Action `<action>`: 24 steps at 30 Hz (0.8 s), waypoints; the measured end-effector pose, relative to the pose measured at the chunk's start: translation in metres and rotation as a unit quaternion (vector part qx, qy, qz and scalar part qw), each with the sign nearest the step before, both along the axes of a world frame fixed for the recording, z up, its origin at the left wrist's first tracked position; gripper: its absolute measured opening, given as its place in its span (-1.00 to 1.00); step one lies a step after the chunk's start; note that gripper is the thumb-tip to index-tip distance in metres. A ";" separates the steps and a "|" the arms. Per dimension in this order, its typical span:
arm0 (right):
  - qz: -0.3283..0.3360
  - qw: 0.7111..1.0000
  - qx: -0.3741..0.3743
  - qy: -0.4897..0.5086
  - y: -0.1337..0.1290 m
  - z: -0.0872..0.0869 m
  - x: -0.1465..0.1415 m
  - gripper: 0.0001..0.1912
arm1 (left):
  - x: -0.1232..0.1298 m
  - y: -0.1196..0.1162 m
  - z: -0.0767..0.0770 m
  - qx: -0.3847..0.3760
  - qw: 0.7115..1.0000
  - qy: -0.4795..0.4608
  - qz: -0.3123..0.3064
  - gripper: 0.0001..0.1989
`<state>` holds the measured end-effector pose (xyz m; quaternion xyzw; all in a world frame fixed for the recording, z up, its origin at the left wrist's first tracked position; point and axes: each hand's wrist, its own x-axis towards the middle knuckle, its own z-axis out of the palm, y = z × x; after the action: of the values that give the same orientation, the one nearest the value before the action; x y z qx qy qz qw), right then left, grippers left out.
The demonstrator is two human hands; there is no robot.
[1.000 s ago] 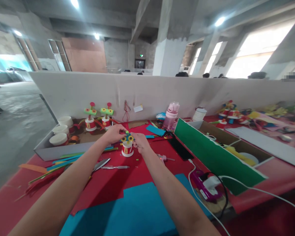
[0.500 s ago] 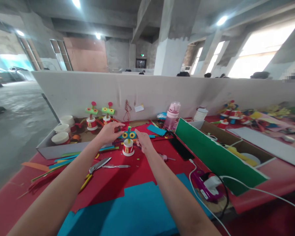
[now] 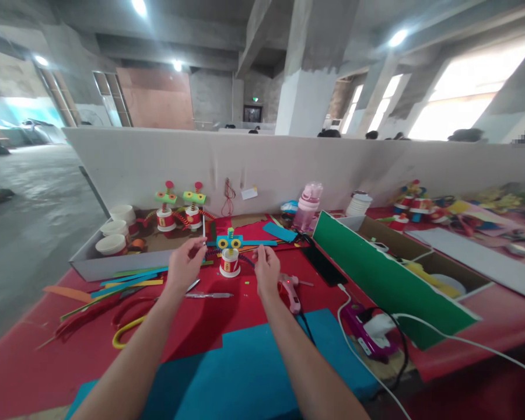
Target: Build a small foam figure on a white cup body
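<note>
A small paper-cup figure (image 3: pixel 230 265) stands upright on the red table cover. It has a blue head (image 3: pixel 230 242) with two yellow ring eyes and a coiled green piece on top. Dark folded-paper springs stick out at its sides as arms. My left hand (image 3: pixel 186 263) is closed in a pinch at the end of the left paper spring (image 3: pixel 212 252). On the other side, my right hand (image 3: pixel 266 269) pinches the end of the right paper spring (image 3: pixel 247 260). The fingers partly hide both spring ends.
Two finished-looking green-headed figures (image 3: pixel 165 219) stand behind, beside a tray of white cups (image 3: pixel 111 246). Scissors (image 3: pixel 126 333), a pen (image 3: pixel 210 295) and paper strips (image 3: pixel 135 276) lie left. Rightward are a pink glue gun (image 3: pixel 291 291), phone (image 3: pixel 321 264), power strip (image 3: pixel 367 338) and green-sided box (image 3: pixel 385 271).
Both hands have come down from the figure's head to its side springs and drawn apart from the head. The glue gun now shows more fully beside my right arm.
</note>
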<state>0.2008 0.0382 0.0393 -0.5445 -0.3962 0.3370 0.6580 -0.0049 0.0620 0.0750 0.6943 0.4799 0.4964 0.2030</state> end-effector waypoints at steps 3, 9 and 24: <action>-0.058 0.996 0.030 -0.063 -0.014 -0.016 -0.015 -0.56 | 0.005 -0.010 -0.030 -0.008 0.998 -0.040 0.049 -0.68; -0.014 0.986 0.054 -0.155 -0.031 -0.028 -0.029 -0.54 | -0.007 -0.017 -0.063 0.030 0.991 0.048 0.117 -0.70; 0.329 0.899 0.067 -0.282 -0.050 -0.039 -0.063 -0.67 | -0.014 -0.007 -0.079 0.001 0.995 0.015 0.098 -0.73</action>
<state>0.1378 -0.0120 0.0003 -0.4103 -0.7431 0.3393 0.4054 -0.0187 0.0553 -0.0041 0.6513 0.5479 0.5045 0.1453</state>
